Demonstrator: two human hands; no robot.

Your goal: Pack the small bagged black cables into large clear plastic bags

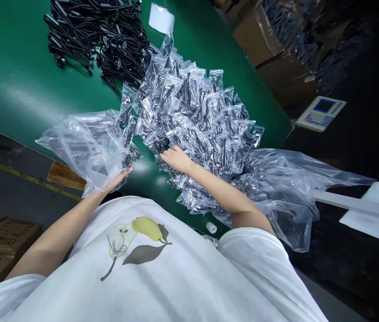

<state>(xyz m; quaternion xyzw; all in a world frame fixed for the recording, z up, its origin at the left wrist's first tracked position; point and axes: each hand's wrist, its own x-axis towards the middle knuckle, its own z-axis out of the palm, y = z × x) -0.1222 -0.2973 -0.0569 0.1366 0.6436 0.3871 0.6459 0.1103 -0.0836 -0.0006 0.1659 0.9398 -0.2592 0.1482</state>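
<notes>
At two o'clock from the left hand (120,178), the right hand (177,158) touches the pile of zip-lock cable bags (198,117). The left lies against a large clear plastic bag (87,145). It seems a gathering step, calling for a gentle pinch. Some fingers are hidden; whether either hand grips, I cannot tell.

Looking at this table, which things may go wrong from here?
The large clear plastic bag at the left hand overhangs the near edge of the green table, so it might slip off. Zip bags heaped by the right hand reach close to that edge and could slide down. Loose black cables adjoin that heap, so they might mix in.
</notes>
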